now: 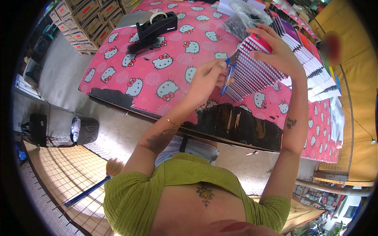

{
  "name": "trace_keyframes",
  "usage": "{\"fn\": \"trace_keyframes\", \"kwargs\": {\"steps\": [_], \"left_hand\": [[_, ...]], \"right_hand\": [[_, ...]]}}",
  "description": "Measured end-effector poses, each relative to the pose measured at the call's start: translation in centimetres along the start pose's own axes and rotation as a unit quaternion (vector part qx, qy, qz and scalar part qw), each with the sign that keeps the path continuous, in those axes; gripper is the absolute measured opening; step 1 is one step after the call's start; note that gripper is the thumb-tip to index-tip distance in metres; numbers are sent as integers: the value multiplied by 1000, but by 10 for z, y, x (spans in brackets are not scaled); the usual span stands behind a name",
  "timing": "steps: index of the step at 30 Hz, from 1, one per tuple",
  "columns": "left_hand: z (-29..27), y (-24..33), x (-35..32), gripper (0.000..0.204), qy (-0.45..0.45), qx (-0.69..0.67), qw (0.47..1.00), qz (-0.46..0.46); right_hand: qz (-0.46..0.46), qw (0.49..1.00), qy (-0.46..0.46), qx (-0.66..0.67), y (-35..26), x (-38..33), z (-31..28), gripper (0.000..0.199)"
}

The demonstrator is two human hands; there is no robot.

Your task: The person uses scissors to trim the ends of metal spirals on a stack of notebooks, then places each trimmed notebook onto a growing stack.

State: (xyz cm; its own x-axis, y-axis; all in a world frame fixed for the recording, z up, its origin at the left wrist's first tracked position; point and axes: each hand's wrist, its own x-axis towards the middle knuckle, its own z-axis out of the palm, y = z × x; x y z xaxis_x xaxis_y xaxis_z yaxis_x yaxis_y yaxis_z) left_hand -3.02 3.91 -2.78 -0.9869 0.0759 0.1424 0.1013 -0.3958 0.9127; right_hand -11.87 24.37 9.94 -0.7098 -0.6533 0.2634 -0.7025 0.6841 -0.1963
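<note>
My left hand (208, 78) pinches a slim blue tool (226, 80) with a dark upper part; its exact kind is hard to make out. The tool lies against the left side of a stack of spiral-bound notebooks (252, 72), whose white page edges and dark binding coils form slanting rows. A red cover (263, 44) shows at the top of the stack. Over that cover, my right hand (280, 53) arches with thumb and fingers spread apart, touching or nearly touching the stack.
A black tape dispenser (163, 26) and a black bristly strip (143, 46) lie on the pink patterned tablecloth (173, 72). More notebooks (311, 65) are piled at right, by clear plastic wrap (244, 17). Cartons (84, 23) stand at far left. The cloth is torn along the near edge.
</note>
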Motion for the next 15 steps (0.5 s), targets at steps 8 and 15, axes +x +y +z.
{"fn": "trace_keyframes", "kwargs": {"steps": [8, 15], "left_hand": [[4, 1, -5, 35, 57, 305, 935, 171], [3, -5, -8, 34, 35, 56, 997, 47]], "right_hand": [[-3, 1000, -10, 7, 0, 2, 0, 61], [1, 1000, -9, 5, -2, 2, 0, 62]]}}
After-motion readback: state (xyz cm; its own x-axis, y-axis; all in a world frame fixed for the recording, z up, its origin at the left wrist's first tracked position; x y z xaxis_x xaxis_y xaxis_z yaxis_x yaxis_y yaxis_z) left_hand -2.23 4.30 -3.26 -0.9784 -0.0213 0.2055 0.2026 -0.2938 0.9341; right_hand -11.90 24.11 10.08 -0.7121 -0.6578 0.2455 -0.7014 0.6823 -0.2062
